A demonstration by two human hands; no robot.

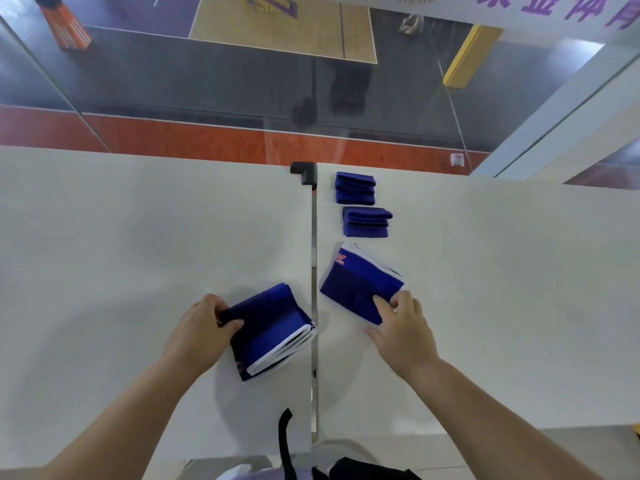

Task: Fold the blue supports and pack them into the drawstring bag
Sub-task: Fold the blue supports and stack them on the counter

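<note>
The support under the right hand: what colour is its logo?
Orange, on the blue support; head view.

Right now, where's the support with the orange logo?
Head view: the logo support lies right of the table seam, under the right hand, below two small folded stacks.

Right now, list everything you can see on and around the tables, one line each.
large folded supports: two, blue with white edging, one on each table near the seam, each under a hand; the other bears an orange logo
small folded supports: two, dark blue, right table's far edge by the seam; second just nearer
tables: two, white, side by side
corner bracket: one, black, far end of the seam
black strap: one, near edge, bottom centre
black fabric: one, bottom edge; bag or not, cannot tell
hands: left hand and right hand, each gripping a large support
</note>
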